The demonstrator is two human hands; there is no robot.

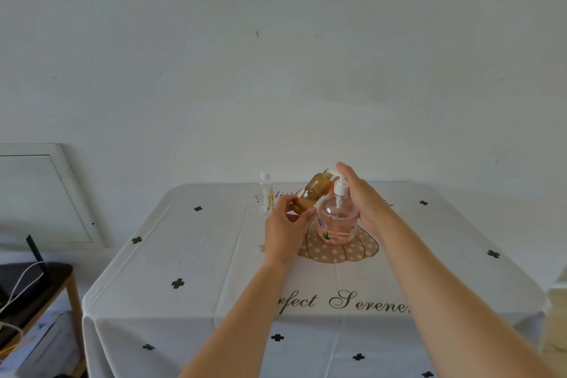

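Note:
My left hand (pixel 287 221) grips a small amber bottle (pixel 313 193) by its base, tilted so its uncapped threaded neck points up and right toward the pump nozzle. A clear round pump bottle (pixel 339 224) of pink liquid stands on the table's middle. My right hand (pixel 363 196) rests flat, fingers straight, over and beside its white pump head (pixel 340 186). A small clear bottle with a white cap (pixel 267 193) stands upright to the left, behind the amber one.
The table wears a white cloth (pixel 214 270) with black clover marks and script lettering, pushed against a white wall. A white framed panel (pixel 46 193) leans on the wall at left. A dark-topped wooden stool (pixel 33 282) with cables stands at lower left.

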